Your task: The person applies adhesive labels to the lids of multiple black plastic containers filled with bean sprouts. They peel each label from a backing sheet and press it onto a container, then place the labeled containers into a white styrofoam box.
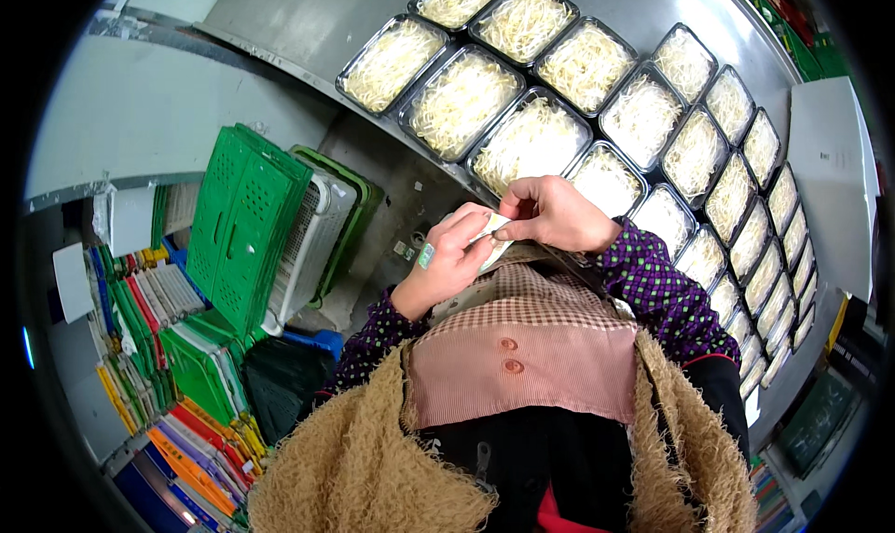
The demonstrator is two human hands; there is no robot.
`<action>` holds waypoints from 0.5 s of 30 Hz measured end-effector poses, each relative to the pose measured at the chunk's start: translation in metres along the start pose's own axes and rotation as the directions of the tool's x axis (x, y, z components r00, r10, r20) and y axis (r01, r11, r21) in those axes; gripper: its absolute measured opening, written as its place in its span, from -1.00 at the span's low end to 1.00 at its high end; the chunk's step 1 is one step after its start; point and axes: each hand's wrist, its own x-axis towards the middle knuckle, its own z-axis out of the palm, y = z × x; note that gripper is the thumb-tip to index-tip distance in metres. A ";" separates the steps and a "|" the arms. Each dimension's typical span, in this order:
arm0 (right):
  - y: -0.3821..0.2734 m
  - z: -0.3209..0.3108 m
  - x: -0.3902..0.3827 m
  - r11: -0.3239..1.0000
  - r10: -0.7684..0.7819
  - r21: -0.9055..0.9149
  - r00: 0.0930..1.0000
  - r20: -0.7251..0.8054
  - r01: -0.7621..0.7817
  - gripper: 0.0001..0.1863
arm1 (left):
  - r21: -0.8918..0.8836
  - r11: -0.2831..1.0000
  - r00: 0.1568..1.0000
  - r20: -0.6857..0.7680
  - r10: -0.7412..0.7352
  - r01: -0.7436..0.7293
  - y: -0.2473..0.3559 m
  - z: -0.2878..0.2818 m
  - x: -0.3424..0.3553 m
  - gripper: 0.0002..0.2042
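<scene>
My left hand (454, 253) and my right hand (552, 213) meet close to my chest, both pinching a small white paper-like piece (495, 229) between the fingertips. A small green band wraps one finger of my left hand. Just beyond the hands, several clear plastic trays of pale bean sprouts (531, 142) lie in rows on a steel table (308, 20). My sleeves are purple with green dots, over a checked apron and a furry tan vest.
More sprout trays (764, 253) run in two rows down the right side of the table. On the left floor stand folded green crates (244, 225), a white crate (312, 244) and stacks of coloured flat crates (177, 393). A white box (830, 170) stands far right.
</scene>
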 end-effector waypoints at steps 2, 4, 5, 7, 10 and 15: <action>-0.005 0.000 0.008 1.000 0.025 -0.013 0.999 0.031 -0.024 -0.75 | 0.025 1.000 0.999 0.041 0.010 -0.011 -0.004 -0.010 0.009 -0.90; -0.013 0.002 0.015 0.998 0.043 -0.034 0.999 -0.001 -0.043 -0.75 | 0.036 0.999 0.997 0.077 0.013 -0.016 -0.008 -0.021 0.015 -0.90; -0.017 0.002 0.017 0.997 0.051 -0.049 0.999 -0.015 -0.052 -0.75 | 0.068 0.998 0.998 0.070 0.005 -0.010 -0.012 -0.026 0.018 -0.90; -0.022 0.007 0.021 0.997 0.035 -0.067 0.993 -0.113 -0.043 -0.74 | 0.136 0.991 0.998 0.060 -0.020 0.011 -0.020 -0.036 0.022 -0.89; -0.025 0.013 0.026 0.994 -0.065 -0.103 0.975 -0.212 0.044 -0.78 | 0.041 0.988 0.988 0.043 -0.148 0.147 -0.028 -0.047 0.024 -0.85; -0.045 -0.070 0.034 0.988 0.150 0.037 0.890 -0.430 -0.149 -0.86 | -0.203 0.891 0.910 0.003 -0.414 0.406 -0.066 -0.079 0.010 -0.85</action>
